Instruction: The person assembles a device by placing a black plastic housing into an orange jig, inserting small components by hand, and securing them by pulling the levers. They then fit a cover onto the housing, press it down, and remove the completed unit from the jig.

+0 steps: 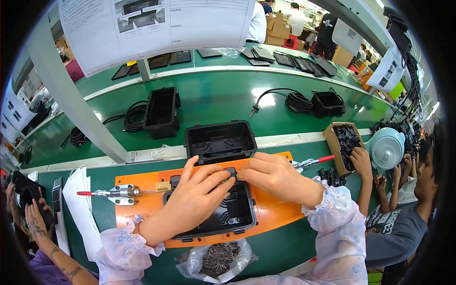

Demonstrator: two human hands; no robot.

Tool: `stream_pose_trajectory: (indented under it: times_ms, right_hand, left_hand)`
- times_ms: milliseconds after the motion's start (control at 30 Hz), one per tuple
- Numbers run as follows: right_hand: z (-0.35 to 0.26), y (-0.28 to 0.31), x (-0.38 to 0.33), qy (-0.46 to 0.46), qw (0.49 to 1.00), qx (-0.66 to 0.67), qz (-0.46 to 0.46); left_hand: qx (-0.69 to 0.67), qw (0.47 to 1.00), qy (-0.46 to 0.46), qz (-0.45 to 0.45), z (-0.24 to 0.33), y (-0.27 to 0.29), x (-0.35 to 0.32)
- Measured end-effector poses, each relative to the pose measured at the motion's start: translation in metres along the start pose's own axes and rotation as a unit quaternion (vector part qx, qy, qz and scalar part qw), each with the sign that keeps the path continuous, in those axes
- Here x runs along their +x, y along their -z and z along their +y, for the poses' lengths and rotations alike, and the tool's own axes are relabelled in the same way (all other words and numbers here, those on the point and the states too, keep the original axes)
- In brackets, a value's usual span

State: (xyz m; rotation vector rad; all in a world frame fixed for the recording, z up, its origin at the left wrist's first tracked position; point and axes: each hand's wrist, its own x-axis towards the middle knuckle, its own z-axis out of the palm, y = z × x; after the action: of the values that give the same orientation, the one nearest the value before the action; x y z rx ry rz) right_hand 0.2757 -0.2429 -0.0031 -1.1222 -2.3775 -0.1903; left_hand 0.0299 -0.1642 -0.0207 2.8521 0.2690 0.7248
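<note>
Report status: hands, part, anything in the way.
Left hand and right hand both pinching a small black piece over black housing on orange jig. Nothing in the way.

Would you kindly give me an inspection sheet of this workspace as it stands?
Surface: green bench carrying an orange fixture plate.
Job's things: black housing seated in the plate; small black part at its top edge.
Clutter: bag of pins, box of black clips, papers.
Grippers: left hand and right hand both pinch the small part.
Cables: coiled black cords on the belt.
Surroundings: co-workers either side.
</note>
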Motion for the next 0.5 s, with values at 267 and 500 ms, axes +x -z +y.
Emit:
stream_pose_trajectory:
  times_ms: [267, 500]
  right_hand:
    - [-0.010, -0.001, -0.012, -0.020, 0.998, 0.044, 0.040]
    - [-0.014, 0.055, -0.076, -0.386, 0.895, -0.063, 0.212]
  left_hand:
    - [-0.018, 1.000, 0.014, 0.006, 0.001, -0.001, 0.003]
    - [-0.010, 1.000, 0.010, -0.001, 0.001, 0.001, 0.000]
